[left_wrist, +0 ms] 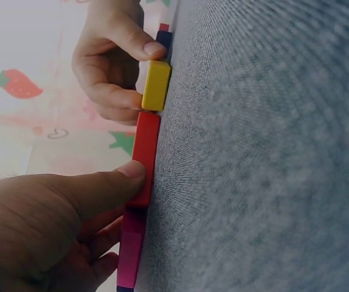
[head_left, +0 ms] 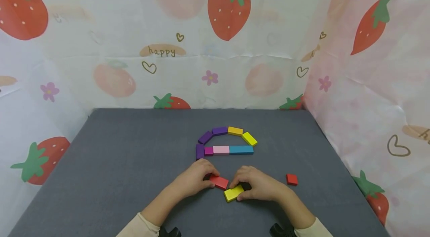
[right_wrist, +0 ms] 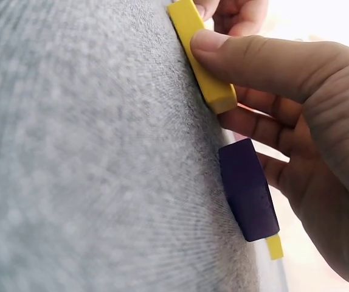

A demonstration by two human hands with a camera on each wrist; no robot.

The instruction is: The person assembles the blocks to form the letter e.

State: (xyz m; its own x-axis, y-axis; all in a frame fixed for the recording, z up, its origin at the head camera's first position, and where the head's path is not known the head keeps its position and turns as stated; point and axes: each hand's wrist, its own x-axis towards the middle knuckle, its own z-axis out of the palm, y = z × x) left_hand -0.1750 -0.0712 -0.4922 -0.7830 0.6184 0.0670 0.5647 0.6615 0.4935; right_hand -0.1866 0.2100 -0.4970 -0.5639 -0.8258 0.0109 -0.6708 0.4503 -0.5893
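My left hand pinches a long red block between thumb and fingers on the grey cloth. Thumb and fingers of my right hand grip a yellow block, whose end lies close to the red one's right end. In the left wrist view a magenta block lines up behind the red block, close under the left fingers. A dark purple block appears beside the right hand in the right wrist view; from the head this hand hides it.
Beyond the hands, purple blocks, an orange-yellow block and a yellow block form an arch. Beneath it runs a row of magenta, pink and blue blocks. A small red block lies at the right.
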